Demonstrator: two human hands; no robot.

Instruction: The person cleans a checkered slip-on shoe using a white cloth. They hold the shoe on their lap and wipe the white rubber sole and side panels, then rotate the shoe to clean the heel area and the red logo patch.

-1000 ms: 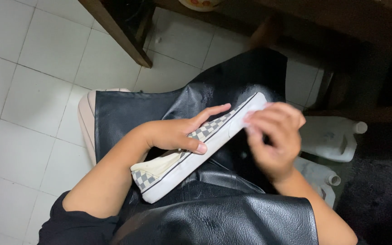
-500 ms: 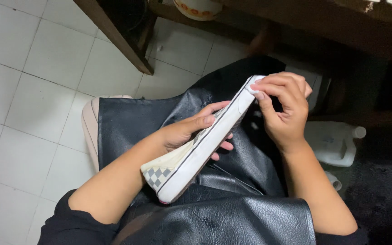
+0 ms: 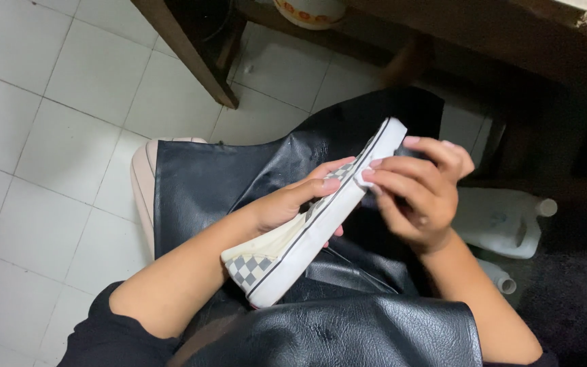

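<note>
Checkered slip-on shoe (image 3: 307,228): frame centre, sole edge up, over black leather apron (image 3: 334,333). Left hand (image 3: 287,204) cradles it, grip closed; right hand (image 3: 416,197) pinches the white rim. Rim looks unfinished. Plastic jug (image 3: 504,221) at right.

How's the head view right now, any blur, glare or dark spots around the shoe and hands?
Head view: the shoe is sharp and evenly lit, its white sole edge bright but not blown out; the left hand is sharp, the right hand slightly soft at the fingers; soft sheen on the black leather apron; the right side under the table falls into deep shadow.
</note>
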